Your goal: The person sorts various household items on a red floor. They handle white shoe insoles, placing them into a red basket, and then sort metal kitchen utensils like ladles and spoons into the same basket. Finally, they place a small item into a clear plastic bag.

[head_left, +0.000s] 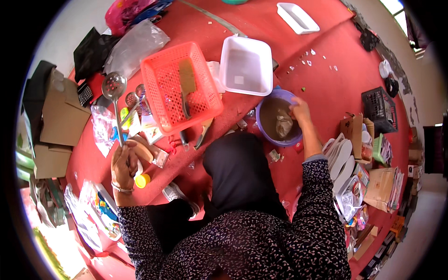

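My left hand (125,169) is closed round the handle of a metal slotted spoon (114,86), its perforated bowl raised at the upper left. On the right, my right hand (300,112) reaches over a purple basin (262,126) of murky water, its fingers closed on a wet, greyish-brown cloth (283,125). Between the hands is a red perforated plastic basket (154,93); a cleaver (187,77) with a dark handle lies in it. A white plastic tub (246,67) stands just behind the basin. More metal skimmers (132,99) lie beside the basket, partly hidden by the spoon.
Knives (203,134) lie in front of the basket, near a yellow cap (142,180). A white tray (297,18) is at the far right on the red floor covering. Cardboard boxes (63,112) stand at left; slippers (343,158) and a black crate (379,109) are at right.
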The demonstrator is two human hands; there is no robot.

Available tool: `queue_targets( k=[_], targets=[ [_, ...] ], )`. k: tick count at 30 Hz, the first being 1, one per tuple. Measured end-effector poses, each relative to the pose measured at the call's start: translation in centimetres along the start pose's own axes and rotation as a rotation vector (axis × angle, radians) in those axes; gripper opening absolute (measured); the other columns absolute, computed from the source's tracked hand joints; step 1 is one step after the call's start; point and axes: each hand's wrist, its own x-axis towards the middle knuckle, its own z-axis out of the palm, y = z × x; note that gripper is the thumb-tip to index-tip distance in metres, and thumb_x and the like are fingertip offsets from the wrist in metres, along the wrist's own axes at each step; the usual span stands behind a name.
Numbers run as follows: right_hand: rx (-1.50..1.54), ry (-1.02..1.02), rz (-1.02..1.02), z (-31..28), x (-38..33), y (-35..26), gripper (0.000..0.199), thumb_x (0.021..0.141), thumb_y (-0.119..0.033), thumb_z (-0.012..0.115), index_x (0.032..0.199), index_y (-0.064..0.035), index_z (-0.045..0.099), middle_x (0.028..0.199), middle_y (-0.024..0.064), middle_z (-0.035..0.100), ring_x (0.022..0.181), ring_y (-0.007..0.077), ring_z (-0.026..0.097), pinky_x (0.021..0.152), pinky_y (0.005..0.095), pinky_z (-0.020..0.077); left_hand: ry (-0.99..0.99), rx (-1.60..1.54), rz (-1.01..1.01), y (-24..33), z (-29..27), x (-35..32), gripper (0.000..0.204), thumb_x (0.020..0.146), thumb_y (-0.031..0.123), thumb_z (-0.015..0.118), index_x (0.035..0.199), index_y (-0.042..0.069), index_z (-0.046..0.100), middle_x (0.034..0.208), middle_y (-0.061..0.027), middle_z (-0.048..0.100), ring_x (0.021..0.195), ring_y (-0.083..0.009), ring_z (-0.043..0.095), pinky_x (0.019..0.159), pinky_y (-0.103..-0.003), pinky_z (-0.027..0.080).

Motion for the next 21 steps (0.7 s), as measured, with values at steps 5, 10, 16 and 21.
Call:
queue_targets(
  k=[5,10,16,21],
  targets=[
    [-0.452,-0.101,-0.204,1.1,1.5,14.8,0.027,0.080,-0.020,0.046,0.103,-0.0060,0.054,0.090,0.0080,0.059,0.083,0.0232,0.056,0.074,0.0342,0.0439,-0.004,0.180,-0.002,-1.7,0.9,1.2,0.031,0.088,0.029,0.035,0.089,0.000,0.047,0.045,0.0018,0.033,0.032,-0.0040,0.024,0.029,-0.018,0.019],
    [-0.404,-0.028,-0.404,3.6,1.8,18.6,0.032,0.086,-0.016,0.037,0.114,-0.0023,0.047,0.109,0.0085,0.053,0.099,0.0218,0.050,0.084,0.0312,0.0407,-0.041,0.209,-0.111,-2.7,1.3,2.8,0.030,0.089,0.029,0.035,0.087,0.002,0.046,0.044,-0.0009,0.038,0.031,-0.0056,0.028,0.030,-0.018,0.021],
    [-0.617,-0.155,-0.219,5.4,1.2,20.2,0.032,0.084,-0.020,0.040,0.111,-0.0043,0.049,0.107,0.0080,0.054,0.096,0.0221,0.052,0.080,0.0337,0.0420,-0.031,0.125,-0.122,-2.9,2.3,3.2,0.029,0.090,0.026,0.034,0.093,0.001,0.048,0.048,-0.0004,0.039,0.034,-0.0041,0.027,0.031,-0.016,0.021],
    [-0.652,-0.344,-0.037,3.4,0.8,18.3,0.031,0.083,-0.023,0.043,0.108,-0.0059,0.050,0.105,0.0076,0.055,0.094,0.0223,0.053,0.077,0.0357,0.0430,-0.023,0.127,-0.107,-2.6,3.5,4.1,0.027,0.090,0.025,0.034,0.094,0.002,0.047,0.047,0.0005,0.036,0.033,-0.0041,0.026,0.031,-0.016,0.021]
  ],
)
